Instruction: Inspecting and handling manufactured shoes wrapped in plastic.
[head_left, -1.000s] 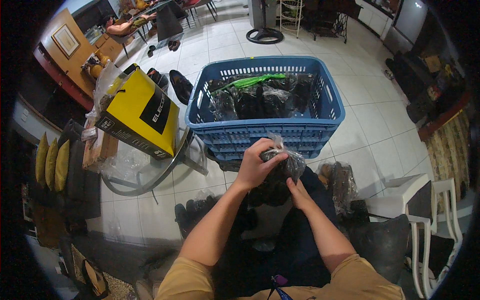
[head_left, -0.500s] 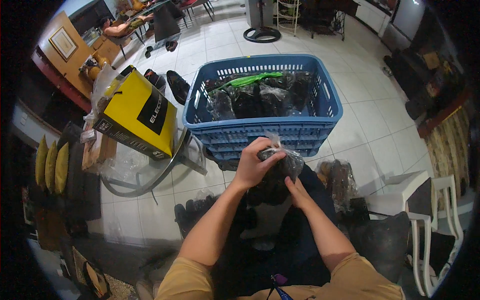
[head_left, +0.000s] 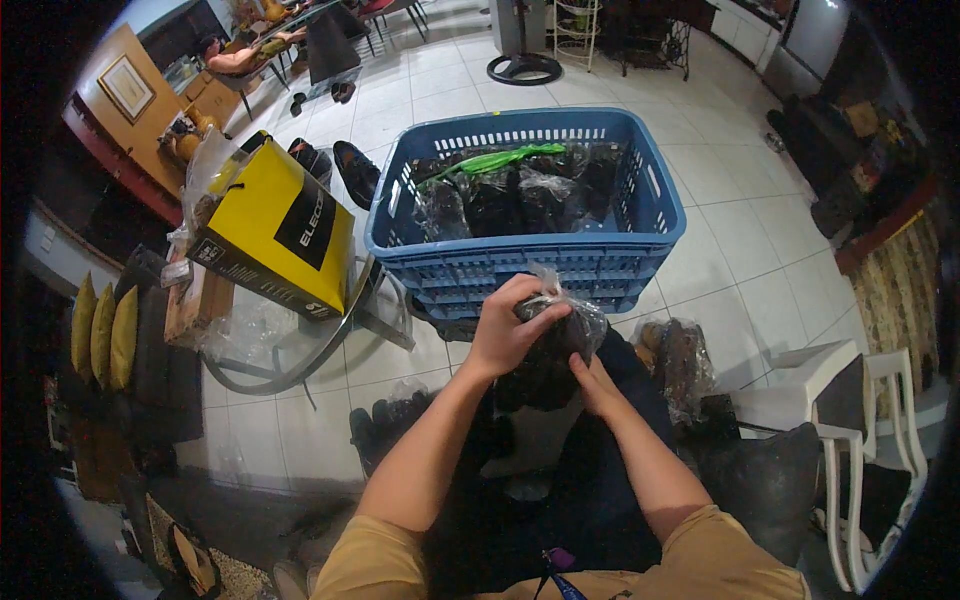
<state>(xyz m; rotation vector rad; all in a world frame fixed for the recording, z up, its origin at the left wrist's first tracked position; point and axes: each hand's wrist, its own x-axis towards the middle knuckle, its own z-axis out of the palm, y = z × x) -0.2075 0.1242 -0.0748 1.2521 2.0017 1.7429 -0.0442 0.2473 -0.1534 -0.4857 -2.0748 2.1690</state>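
At centre frame, the left hand (head_left: 508, 335) is closed over the top of a clear plastic bag of dark items (head_left: 548, 352), gripping its gathered neck, while the right hand (head_left: 598, 385) presses against the bag's lower right side with fingers curled around it. The bag is held above the person's lap, just in front of the near wall of the blue plastic basket (head_left: 520, 262), which sits on the tiled floor (head_left: 740, 230) and already contains several similar dark bags and a green strip. Risk, as a judgement: the thin film is twisted under load, so a hard pull at the neck may tear it and spill the contents onto the lap or floor; a loose grip at the neck may let the bag slip downward. The yellow box (head_left: 280, 235) at the left of the frame leans on a glass tabletop (head_left: 300, 350) edge and is not in contact with either hand. Compared with the earlier frames, both hands hold the same position on the bag; the basket and box sit marginally lower in frame, consistent with a slight head movement.
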